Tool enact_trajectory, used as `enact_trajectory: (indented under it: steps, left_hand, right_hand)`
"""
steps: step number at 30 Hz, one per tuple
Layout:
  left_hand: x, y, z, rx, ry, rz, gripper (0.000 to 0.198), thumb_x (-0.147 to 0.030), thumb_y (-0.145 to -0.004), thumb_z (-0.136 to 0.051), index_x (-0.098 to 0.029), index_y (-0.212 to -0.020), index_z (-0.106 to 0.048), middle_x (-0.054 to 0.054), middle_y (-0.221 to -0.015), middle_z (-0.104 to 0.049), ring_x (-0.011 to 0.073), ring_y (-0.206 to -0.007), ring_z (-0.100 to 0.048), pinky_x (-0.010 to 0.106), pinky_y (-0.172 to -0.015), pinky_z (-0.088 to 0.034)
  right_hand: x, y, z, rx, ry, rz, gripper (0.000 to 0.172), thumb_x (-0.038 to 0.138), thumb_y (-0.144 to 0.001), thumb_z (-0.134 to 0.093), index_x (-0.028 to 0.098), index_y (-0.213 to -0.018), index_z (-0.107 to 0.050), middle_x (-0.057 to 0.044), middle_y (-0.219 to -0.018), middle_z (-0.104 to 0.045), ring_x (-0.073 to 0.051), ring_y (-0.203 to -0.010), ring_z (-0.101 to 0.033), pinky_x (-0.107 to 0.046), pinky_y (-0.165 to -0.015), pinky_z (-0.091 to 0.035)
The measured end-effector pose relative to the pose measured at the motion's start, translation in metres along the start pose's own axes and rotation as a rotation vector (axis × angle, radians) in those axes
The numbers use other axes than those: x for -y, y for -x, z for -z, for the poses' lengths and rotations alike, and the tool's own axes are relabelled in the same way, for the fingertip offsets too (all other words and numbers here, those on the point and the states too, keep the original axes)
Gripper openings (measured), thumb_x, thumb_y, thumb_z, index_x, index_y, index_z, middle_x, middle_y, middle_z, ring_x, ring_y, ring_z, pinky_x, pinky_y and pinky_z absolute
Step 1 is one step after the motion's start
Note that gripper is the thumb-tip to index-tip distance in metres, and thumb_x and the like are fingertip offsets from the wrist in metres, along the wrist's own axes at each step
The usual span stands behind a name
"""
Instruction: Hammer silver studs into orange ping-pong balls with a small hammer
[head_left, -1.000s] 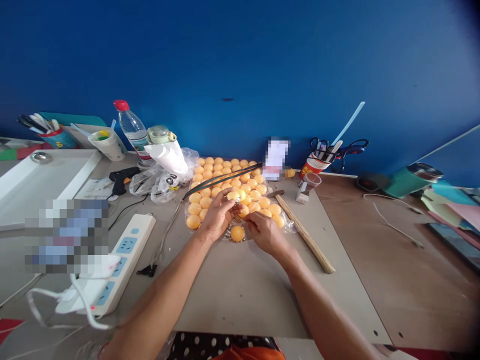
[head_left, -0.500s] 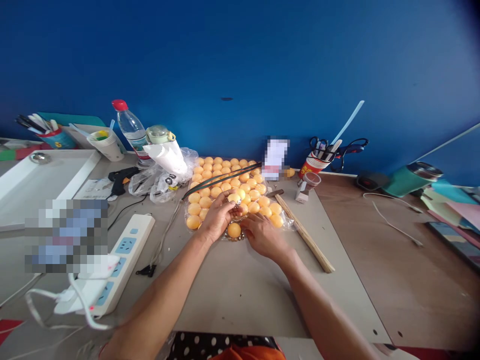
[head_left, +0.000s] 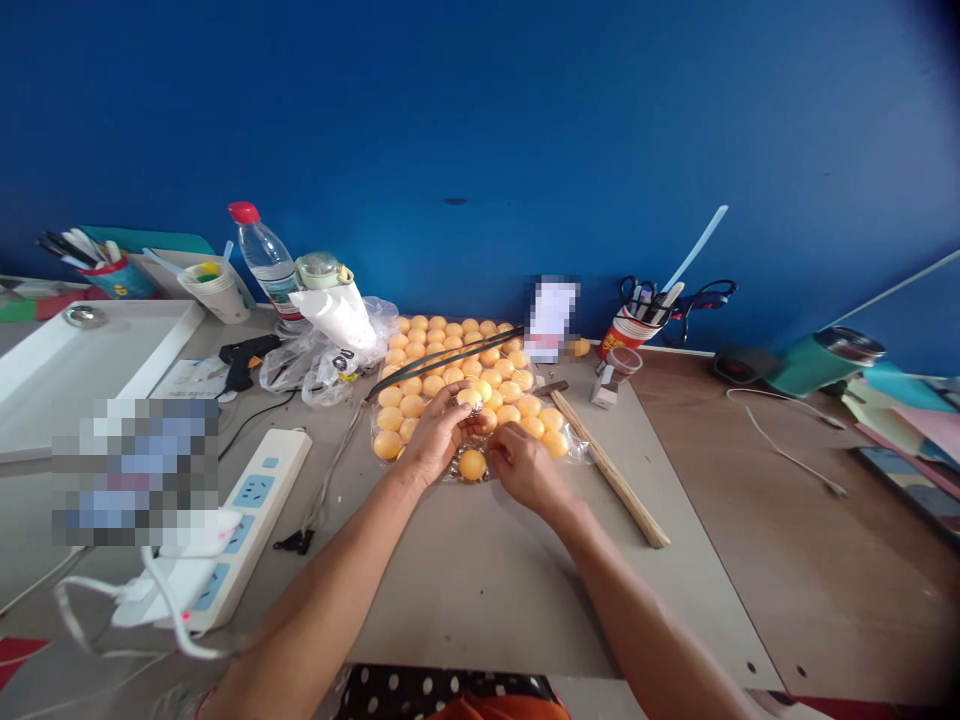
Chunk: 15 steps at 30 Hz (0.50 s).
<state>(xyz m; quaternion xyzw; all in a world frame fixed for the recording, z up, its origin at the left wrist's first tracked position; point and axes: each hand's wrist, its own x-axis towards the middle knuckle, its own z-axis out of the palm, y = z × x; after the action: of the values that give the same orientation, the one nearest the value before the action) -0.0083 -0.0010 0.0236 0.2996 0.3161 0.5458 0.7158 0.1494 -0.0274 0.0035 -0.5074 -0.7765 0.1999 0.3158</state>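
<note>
A sheet of several orange balls (head_left: pixel 450 370) joined side by side lies on the grey table in front of me. My left hand (head_left: pixel 431 435) is closed on one pale orange ball (head_left: pixel 469 398) with a small silvery bit on it, held just above the sheet's near edge. My right hand (head_left: pixel 525 465) is curled at the near edge, fingertips beside a single orange ball (head_left: pixel 472 464) that sits on clear plastic. What the right fingers pinch is too small to make out. A dark strap (head_left: pixel 442 360) crosses the sheet.
A wooden stick (head_left: pixel 611 470) lies right of the balls. A white power strip (head_left: pixel 240 520) and black glue gun (head_left: pixel 244 355) are at the left, with a water bottle (head_left: pixel 262 255), plastic bags (head_left: pixel 322 350) and a white tray (head_left: pixel 90 365). A cup of scissors (head_left: pixel 637 315) stands back right.
My right hand has drawn in slightly toward the loose ball at the near edge. The left hand keeps the pale ball in almost the same place.
</note>
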Motion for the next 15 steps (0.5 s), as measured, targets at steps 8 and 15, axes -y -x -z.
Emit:
enact_trajectory:
  steps: [8,15]
  left_hand:
    - [-0.002,0.0,0.0,0.039,0.062,-0.001,0.05,-0.02,-0.071,-0.076,-0.023,-0.115,-0.053,0.0,-0.089,-0.064,0.017,-0.083,-0.069,0.032,-0.08,-0.052]
    - [-0.001,0.001,0.001,0.078,0.043,0.039,0.046,-0.025,-0.073,-0.076,-0.023,-0.114,-0.055,0.0,-0.092,-0.063,0.0158,-0.082,-0.069,0.029,-0.077,-0.052]
  right_hand:
    - [0.005,-0.005,0.012,-0.083,-0.436,-0.33,0.006,0.017,-0.073,-0.048,0.021,-0.073,-0.054,0.003,-0.053,-0.058,-0.014,-0.048,-0.056,-0.024,-0.048,-0.042]
    - [0.01,-0.009,0.014,-0.028,-0.699,-0.371,0.013,0.031,-0.076,-0.059,0.02,-0.071,-0.053,0.004,-0.05,-0.057,-0.012,-0.048,-0.052,-0.025,-0.051,-0.042]
